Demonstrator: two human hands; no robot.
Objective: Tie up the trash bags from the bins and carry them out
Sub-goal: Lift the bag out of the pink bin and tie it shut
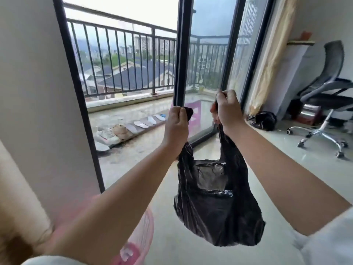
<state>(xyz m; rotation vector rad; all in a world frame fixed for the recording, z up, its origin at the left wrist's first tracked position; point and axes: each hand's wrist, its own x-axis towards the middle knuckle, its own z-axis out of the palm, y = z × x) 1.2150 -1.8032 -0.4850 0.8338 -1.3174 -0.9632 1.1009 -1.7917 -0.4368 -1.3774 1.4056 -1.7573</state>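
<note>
A black plastic trash bag (217,207) hangs in the air in front of me, its mouth open with some rubbish showing inside. My left hand (176,127) is closed around the bag's left handle. My right hand (226,109) grips the right handle, slightly higher. The two handles are held apart. Below my left arm, at the bottom left, stands a pink slotted bin (139,238), partly hidden. A second black bag (264,120) lies on the floor by the curtain.
An open sliding glass door (206,64) leads to a balcony with a railing (122,60), shoes and insoles (122,131) along its sill. A grey office chair (328,104) on castors stands at the right. A white wall (38,92) is on the left.
</note>
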